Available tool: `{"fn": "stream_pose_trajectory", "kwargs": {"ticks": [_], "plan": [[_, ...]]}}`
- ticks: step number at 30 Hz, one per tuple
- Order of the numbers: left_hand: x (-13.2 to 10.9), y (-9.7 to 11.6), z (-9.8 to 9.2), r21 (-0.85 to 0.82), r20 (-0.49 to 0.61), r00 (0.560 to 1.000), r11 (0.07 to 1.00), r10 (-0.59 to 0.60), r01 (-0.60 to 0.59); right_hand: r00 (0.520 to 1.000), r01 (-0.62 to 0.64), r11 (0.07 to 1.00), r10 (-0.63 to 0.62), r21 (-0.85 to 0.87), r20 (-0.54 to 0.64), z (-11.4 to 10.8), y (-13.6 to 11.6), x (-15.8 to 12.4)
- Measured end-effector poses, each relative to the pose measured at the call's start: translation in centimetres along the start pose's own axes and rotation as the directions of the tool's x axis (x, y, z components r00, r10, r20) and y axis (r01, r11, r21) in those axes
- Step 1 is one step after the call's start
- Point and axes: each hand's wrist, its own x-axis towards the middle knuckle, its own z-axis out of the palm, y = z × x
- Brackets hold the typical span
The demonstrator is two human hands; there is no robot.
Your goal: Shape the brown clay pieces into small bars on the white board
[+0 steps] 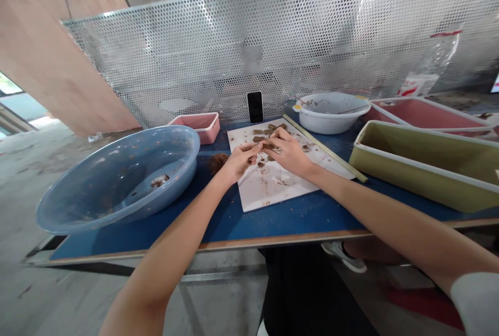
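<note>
Over a white board, my left hand and my right hand meet with fingers closed around a small brown, clay-like piece. The fingers hide part of it. Behind my fingertips, several flat brown strips lie on the board, with crumbs and smears scattered around them. A rough brown lump sits on the blue table just left of the board, near my left wrist.
A big blue basin with brown residue stands at the left, a small pink tub behind it. A phone leans against the perforated metal screen. At right are a yellowish stick, white basin, pink container, green planter and plastic bottle.
</note>
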Motion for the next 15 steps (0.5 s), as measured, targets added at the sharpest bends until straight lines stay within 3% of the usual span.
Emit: {"fn": "stream_pose_trajectory", "kwargs": {"ticks": [15], "plan": [[0.08, 0.01, 0.06, 0.014, -0.02, 1.0, 1.0, -0.007, 0.008, 0.998, -0.004, 1.0, 0.003, -0.005, -0.067, -0.13, -0.26, -0.04]]}}
